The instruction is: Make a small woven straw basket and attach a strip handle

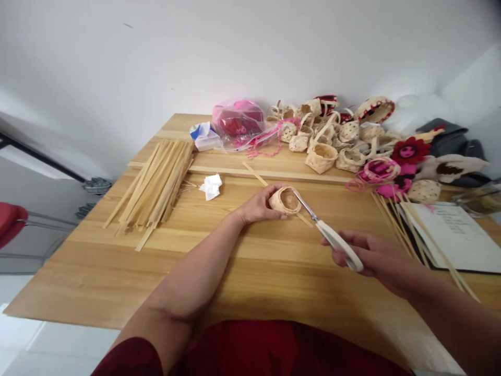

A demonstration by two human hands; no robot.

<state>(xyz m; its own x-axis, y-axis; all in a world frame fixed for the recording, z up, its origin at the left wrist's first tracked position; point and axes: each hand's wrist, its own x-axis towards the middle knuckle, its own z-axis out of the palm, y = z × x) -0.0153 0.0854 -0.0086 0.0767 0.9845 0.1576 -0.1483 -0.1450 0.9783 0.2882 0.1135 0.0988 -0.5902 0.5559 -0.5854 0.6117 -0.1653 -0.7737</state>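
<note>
Left hand (256, 206): my grip wrapped around the basket (285, 200), resting on the table (235, 271).
Right hand (371, 256): my grip closed on the scissors (332, 237), blade tips at the basket's rim.
Basket: likely light, springy and easily crushed; best held gently by its woven wall.

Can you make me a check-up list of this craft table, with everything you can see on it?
Surface: wooden table, light planks.
Job's things: small woven basket resting on the table; scissors, blades at its rim.
Clutter: bundle of flat strips at left, crumpled tissue, pink bag, pile of little baskets at the back, thin sticks and paper sheet at right.
Hands: left hand wraps the basket; right hand grips the scissors' white handles.
Cables: nothing seen.
Surroundings: white wall behind; red chair far left.
</note>
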